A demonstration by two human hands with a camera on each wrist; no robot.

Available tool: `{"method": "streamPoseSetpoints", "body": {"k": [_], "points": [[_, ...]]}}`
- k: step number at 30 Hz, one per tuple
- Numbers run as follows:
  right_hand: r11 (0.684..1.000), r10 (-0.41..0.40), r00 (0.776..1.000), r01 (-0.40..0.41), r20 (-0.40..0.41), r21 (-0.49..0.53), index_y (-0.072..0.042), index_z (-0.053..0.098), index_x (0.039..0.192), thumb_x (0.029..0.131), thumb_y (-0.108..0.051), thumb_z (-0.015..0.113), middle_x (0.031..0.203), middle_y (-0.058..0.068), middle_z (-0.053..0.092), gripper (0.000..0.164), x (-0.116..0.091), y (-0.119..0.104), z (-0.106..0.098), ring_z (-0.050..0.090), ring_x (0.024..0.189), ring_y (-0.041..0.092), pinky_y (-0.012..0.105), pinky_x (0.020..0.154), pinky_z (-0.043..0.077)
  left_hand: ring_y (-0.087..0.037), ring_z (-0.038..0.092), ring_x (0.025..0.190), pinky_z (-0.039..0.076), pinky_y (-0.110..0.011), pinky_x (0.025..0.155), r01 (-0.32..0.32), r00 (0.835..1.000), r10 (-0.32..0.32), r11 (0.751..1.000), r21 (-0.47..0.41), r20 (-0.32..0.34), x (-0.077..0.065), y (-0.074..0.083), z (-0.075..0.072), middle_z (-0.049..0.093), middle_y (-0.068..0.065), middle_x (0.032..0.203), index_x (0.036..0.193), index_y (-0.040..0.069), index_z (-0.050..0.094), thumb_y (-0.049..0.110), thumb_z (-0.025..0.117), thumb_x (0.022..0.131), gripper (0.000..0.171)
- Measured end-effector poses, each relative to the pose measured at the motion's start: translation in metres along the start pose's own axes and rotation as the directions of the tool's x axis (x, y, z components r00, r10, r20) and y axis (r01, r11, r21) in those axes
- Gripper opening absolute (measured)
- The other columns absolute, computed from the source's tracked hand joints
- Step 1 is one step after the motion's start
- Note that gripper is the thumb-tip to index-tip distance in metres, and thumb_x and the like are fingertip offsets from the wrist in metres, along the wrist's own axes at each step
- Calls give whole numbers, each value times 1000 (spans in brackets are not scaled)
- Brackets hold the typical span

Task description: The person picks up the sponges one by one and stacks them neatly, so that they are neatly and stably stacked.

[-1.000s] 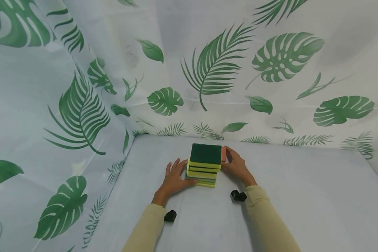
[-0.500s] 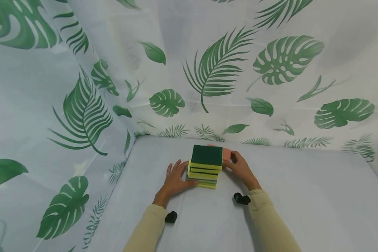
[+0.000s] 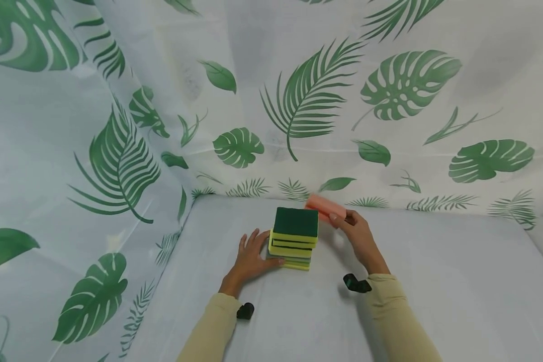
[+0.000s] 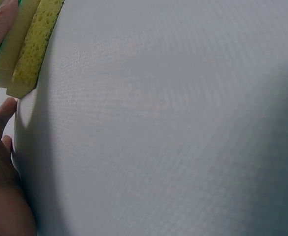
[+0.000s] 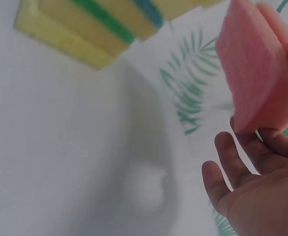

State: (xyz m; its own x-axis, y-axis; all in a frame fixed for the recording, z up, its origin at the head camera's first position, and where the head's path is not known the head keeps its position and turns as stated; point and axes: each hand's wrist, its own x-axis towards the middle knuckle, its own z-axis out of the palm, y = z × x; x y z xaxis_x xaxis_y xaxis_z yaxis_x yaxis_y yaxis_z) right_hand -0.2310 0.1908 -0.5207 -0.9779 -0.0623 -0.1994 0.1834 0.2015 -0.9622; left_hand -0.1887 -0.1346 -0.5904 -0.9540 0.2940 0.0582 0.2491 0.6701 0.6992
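A stack of several sponges [image 3: 293,240], yellow with dark green on top, stands on the white tabletop. My left hand [image 3: 249,259] rests against its left side, fingers spread, with the thumb at the front near the lower layers. The left wrist view catches the stack's lowest yellow sponge [image 4: 35,49] with the thumb [image 4: 0,27] over the upper layers. My right hand [image 3: 362,241] pinches a pink sponge [image 3: 327,206], held up behind and right of the stack. In the right wrist view, this pink sponge [image 5: 254,69] is tilted, apart from the stack [image 5: 80,29], with the lower fingers spread loosely below it.
A white curtain [image 3: 317,166] with green leaf prints rises behind the tabletop [image 3: 434,281] and along its left side. Black wrist devices [image 3: 356,283] sit at both cuffs of the beige sleeves [image 3: 400,317].
My right hand has drawn the pink sponge out from behind the stack, to the right and upward, so more of it shows. The left hand and the stack have stayed in place.
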Motion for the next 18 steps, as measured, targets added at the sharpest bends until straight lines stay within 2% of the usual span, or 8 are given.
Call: {"method": "streamPoseSetpoints", "body": {"k": [4, 11, 18], "points": [[999, -41, 999, 41, -5, 7, 0, 39, 160, 103, -54, 69, 151, 21, 52, 84, -6, -13, 0, 48, 134, 32, 56, 124, 31, -35, 21, 161, 0, -60, 128, 2, 1000, -2, 1000, 1, 6, 1, 0, -1, 48, -6, 164, 161, 17, 47, 53, 83, 88, 89], [991, -135, 990, 136, -25, 16, -1, 49, 154, 105, -49, 67, 134, 17, 59, 70, -13, -33, -2, 52, 121, 25, 53, 118, 35, -35, 20, 161, -1, -60, 128, -6, 1000, 6, 1000, -13, 7, 0, 1, -3, 48, -4, 164, 162, 16, 46, 51, 84, 89, 89], [981, -194, 980, 195, -44, 4, -1, 45, 157, 106, -48, 66, 137, 16, 57, 72, -25, -56, -1, 50, 121, 25, 49, 113, 37, -36, 20, 161, 0, -60, 128, -11, 1000, 11, 1000, 3, 4, 0, 0, -2, 49, -5, 164, 161, 16, 46, 51, 84, 88, 89]]}}
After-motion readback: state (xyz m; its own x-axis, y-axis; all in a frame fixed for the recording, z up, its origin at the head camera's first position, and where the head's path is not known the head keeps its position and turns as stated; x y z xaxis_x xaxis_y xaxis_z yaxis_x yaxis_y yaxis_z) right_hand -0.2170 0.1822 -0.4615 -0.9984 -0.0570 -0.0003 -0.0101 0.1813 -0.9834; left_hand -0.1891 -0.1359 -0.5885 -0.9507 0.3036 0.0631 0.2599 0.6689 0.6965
